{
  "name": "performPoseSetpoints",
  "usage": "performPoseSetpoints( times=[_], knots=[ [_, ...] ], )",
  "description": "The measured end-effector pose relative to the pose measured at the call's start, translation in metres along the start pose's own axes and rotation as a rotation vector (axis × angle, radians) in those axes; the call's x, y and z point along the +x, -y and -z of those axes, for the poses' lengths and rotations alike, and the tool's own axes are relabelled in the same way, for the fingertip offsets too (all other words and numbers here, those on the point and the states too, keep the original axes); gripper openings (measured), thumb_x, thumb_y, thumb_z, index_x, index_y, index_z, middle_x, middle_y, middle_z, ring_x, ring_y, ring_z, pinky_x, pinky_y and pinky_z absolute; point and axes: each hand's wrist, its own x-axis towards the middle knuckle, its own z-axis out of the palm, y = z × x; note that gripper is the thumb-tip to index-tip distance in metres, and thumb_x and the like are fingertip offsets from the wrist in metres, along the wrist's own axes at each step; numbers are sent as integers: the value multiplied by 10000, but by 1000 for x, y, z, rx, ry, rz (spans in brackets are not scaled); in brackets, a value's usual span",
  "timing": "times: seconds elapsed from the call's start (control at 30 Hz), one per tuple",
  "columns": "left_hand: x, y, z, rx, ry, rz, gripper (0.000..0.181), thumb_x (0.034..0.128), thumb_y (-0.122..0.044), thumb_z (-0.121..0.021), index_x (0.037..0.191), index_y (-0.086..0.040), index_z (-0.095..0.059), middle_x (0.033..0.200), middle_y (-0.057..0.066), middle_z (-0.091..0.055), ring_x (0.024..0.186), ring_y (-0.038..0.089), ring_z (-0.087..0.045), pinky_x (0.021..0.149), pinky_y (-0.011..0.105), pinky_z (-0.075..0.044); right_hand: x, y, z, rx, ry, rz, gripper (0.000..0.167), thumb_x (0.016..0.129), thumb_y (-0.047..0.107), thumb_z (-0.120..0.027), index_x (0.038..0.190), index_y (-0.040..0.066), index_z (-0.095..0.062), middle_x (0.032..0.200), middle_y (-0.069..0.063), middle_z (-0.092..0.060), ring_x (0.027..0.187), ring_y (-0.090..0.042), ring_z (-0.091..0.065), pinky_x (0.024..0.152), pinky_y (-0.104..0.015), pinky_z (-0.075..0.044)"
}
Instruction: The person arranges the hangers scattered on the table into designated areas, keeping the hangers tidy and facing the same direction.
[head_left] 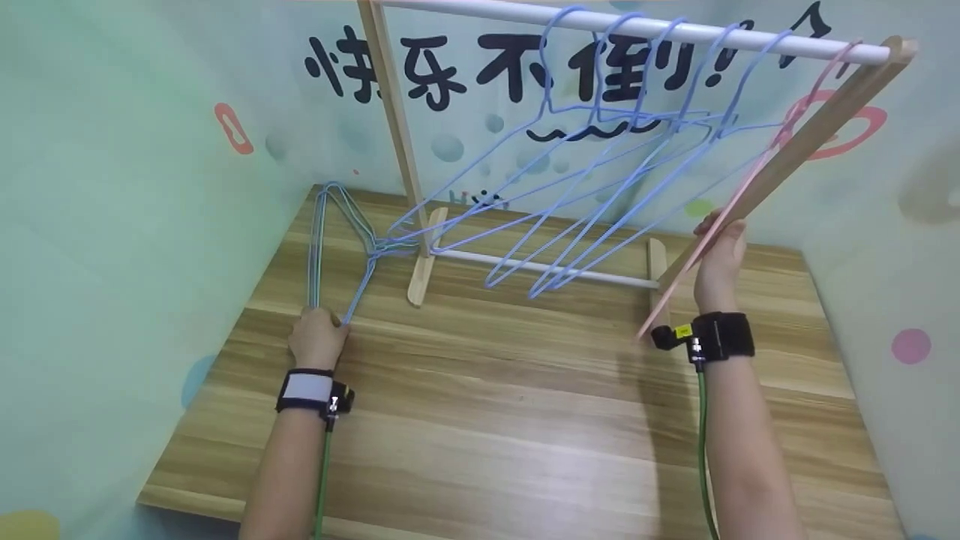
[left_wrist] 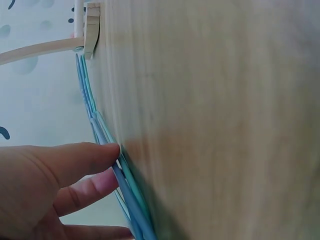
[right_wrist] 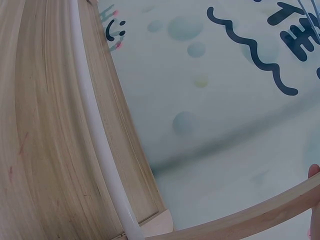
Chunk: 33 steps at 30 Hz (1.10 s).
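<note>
Fingers and thumb of our left hand (head_left: 318, 339) pinch a bundle of blue and green hangers (head_left: 373, 250) just left of the rack (head_left: 392, 97), its hooked end near the left post (head_left: 410, 172); whether the bundle rests on the wooden table (head_left: 487, 405) we cannot tell. Our right hand (head_left: 720, 262) grips the rack's right post (head_left: 805, 146), fingers curled round the wood and partly hidden. From the rack's top rail (head_left: 487, 10) we see five blue hangers (head_left: 636, 114) hanging side by side, and one pink hanger (head_left: 751, 185) at its right end, close along the right post. Behind the rack we face a pale printed wall (head_left: 172, 187).
</note>
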Motion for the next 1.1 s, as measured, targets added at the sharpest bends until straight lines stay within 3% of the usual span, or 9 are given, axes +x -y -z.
performPoseSetpoints(
  times=[0.27, 0.47, 0.73, 0.9, 1.1],
  knots=[
    [-4, 1, 1, 15, -18, 9, 218, 881, -118, -642, 834, 94, -648, 903, 219, -525, 746, 344, -563, 583, 427, -477, 0, -1, -1, -1, 15, 17, 438, 1047, 296, -174, 981, 48, -529, 891, -101, -487, 905, -240, -471, 864, -302, -334],
    [-6, 1, 3, -3, -60, -26, 249, 915, -133, -574, 810, 79, -653, 831, 198, -536, 676, 323, -560, 549, 424, -474, 1, 0, -1, 2, 3, 19, 451, 1048, 286, -164, 986, 40, -536, 881, -94, -496, 888, -233, -480, 858, -277, -345],
    [-9, 2, 10, -50, -198, -75, 247, 967, -117, -478, 888, 84, -599, 810, 200, -541, 688, 350, -559, 563, 463, -475, 1, -1, -1, 40, -13, 24, 446, 1049, 269, -168, 988, 20, -533, 879, -100, -493, 891, -265, -483, 840, -252, -368],
    [-14, 3, 21, -95, -265, -74, 260, 997, -135, -446, 963, 79, -590, 806, 209, -581, 658, 345, -571, 557, 449, -460, 1, -2, 0, 44, -15, 23, 435, 1051, 264, -175, 978, 30, -535, 884, -101, -495, 894, -260, -489, 837, -248, -377],
    [-23, 6, 37, -131, -395, -92, 303, 1025, -179, -426, 1021, 70, -600, 806, 221, -620, 635, 353, -575, 546, 447, -454, 1, -1, 0, 44, -16, 16, 438, 1048, 283, -186, 983, 31, -539, 877, -95, -499, 876, -228, -487, 843, -255, -366]
  ],
)
